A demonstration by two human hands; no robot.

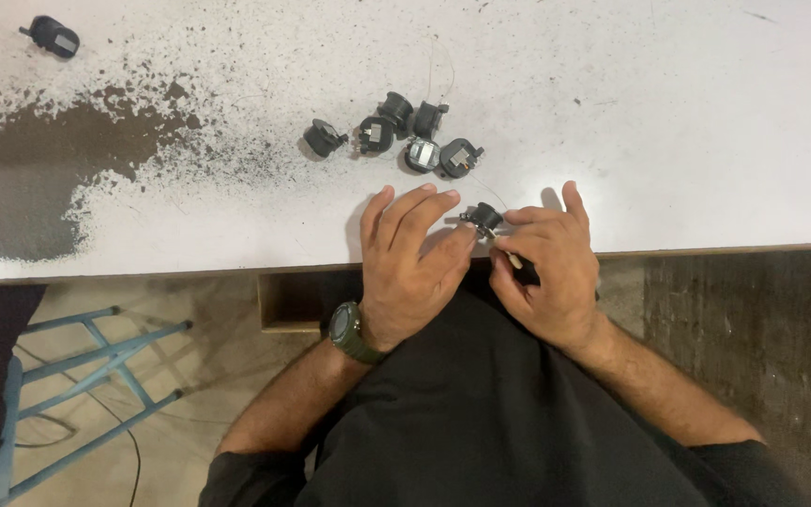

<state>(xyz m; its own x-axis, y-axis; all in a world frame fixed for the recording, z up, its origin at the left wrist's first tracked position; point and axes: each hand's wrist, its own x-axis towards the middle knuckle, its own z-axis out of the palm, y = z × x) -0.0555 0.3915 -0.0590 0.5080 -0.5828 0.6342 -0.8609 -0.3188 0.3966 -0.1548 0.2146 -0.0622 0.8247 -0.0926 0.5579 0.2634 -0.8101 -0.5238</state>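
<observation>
pinching small black part point(485, 219) between left hand point(412, 263), right hand point(546, 272); table point(659, 122) edge

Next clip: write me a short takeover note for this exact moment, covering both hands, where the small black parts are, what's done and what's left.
Left hand: fingers steady one small black part at the table edge.
Right hand: grips a thin dark tool against that part.
Five similar parts sit clustered just beyond the hands; one more lies alone, far left.
Done: cannot tell which parts are finished.
Left: the held part is in progress.
</observation>
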